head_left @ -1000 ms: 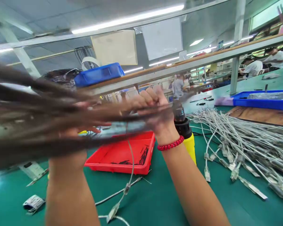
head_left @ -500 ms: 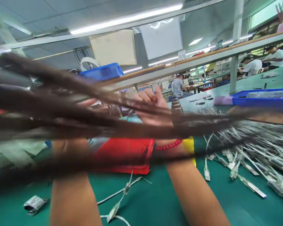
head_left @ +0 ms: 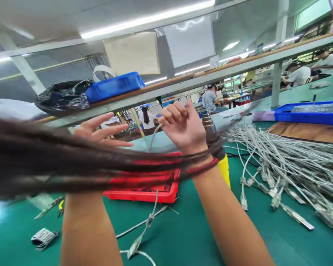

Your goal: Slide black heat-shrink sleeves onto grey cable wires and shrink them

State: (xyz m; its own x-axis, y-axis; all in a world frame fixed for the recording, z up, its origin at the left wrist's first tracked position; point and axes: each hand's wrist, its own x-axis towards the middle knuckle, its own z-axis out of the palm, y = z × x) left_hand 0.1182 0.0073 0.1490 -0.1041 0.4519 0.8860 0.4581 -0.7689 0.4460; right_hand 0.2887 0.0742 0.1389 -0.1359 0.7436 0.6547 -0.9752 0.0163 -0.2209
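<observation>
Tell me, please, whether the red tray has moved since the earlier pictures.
No, not noticeably: judged against the fixed shelf upright, what shows of the red tray sits about as far to the lower left as before.

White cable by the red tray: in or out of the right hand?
In: the white cable runs up to the right hand and disappears at its curled fingers.

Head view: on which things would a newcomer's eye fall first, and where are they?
Probably first on the dark, blurred strands crossing the left and middle of the view. Next, the raised right hand near the centre, fingers curled on a pale cable, and the open left hand to its left. The heap of white cables at right also stands out.
</observation>
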